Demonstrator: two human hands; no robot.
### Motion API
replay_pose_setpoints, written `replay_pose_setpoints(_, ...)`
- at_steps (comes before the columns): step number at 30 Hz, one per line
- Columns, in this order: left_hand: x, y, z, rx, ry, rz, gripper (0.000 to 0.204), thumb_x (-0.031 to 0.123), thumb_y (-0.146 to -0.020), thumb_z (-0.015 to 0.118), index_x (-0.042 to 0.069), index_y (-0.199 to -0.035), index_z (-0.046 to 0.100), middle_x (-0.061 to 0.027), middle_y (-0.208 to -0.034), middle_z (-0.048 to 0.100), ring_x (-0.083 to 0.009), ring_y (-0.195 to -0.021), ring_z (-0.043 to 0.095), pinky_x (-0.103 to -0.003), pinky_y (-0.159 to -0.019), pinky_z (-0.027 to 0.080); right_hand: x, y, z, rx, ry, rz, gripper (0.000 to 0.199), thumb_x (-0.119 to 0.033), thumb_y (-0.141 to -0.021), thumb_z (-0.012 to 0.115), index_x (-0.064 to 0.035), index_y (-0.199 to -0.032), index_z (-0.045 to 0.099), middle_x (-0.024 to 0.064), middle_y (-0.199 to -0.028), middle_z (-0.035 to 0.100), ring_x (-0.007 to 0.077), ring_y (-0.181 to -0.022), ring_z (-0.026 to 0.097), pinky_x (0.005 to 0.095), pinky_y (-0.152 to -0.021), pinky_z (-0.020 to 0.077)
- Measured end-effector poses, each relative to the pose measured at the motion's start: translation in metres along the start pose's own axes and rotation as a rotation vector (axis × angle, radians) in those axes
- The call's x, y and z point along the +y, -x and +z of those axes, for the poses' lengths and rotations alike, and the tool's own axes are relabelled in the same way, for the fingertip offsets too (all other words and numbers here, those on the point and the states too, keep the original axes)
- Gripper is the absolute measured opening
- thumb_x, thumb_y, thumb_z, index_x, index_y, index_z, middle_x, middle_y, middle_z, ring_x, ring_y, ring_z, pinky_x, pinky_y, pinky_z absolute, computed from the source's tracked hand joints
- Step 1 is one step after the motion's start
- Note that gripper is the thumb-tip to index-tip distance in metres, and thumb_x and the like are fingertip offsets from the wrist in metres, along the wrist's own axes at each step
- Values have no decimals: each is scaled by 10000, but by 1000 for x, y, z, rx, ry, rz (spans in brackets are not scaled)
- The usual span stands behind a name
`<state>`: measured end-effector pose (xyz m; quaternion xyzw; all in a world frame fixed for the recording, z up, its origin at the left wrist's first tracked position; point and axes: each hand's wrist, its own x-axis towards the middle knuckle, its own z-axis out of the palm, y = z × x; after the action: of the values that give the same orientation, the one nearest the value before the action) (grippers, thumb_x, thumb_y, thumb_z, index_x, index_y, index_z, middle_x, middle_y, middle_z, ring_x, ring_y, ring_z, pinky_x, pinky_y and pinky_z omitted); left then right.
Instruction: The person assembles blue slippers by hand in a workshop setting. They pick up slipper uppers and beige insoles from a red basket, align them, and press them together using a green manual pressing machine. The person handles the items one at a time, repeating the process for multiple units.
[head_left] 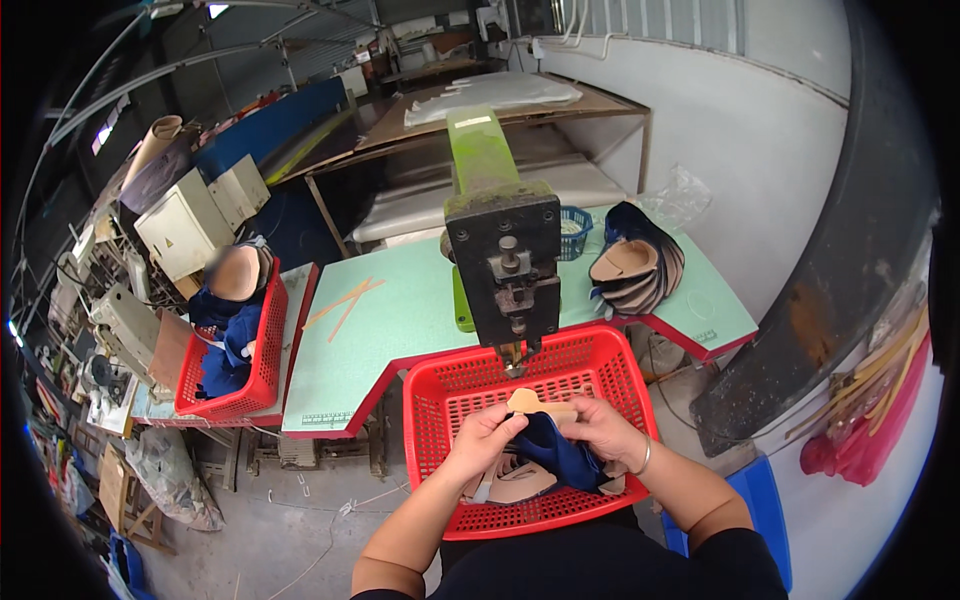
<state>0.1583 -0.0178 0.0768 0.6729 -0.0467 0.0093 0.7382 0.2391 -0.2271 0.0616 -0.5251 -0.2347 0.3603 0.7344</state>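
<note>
Between my two hands is a shoe upper (548, 447) of dark blue fabric with a beige lining, held just below the head of a green and black machine (505, 270). My left hand (482, 438) pinches its left edge between thumb and fingers. On the other side, my right hand (608, 434) grips the beige strip and blue cloth; a bracelet circles that wrist. Underneath sits a red plastic basket (425, 440) with more beige and blue pieces (515, 478) in it, partly hidden by my hands and the upper.
A pale green worktable (400, 300) with red edges surrounds the machine. Stacked shoe uppers (638, 265) and a small blue basket (573, 232) stand on its right. Thin strips (350, 303) lie on its left. Another red basket (262, 345) holds blue pieces. A dark pillar (800, 300) rises at right.
</note>
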Motion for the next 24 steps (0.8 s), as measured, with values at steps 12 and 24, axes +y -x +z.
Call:
replay_pose_setpoints(12,34,-18,17,247,168,-58,170,156,-881,622,5,-950,659,-25,-805,657,-68,-698,603,-206,-633,484,-18,-18,-7,144,-170,-184,131,-112,-863,636,-56,-969,584,-8,-872,614,57,-733,556,208,-674,447)
replay_pose_setpoints(24,39,-14,18,291,327,-93,140,150,-879,616,19,-835,638,-27,-730,641,-75,-611,586,-213,-571,471,-22,-21,-2,77,-239,-129,218,-135,-843,660,-50,-1015,555,19,-959,623,85,-829,605,232,-746,489)
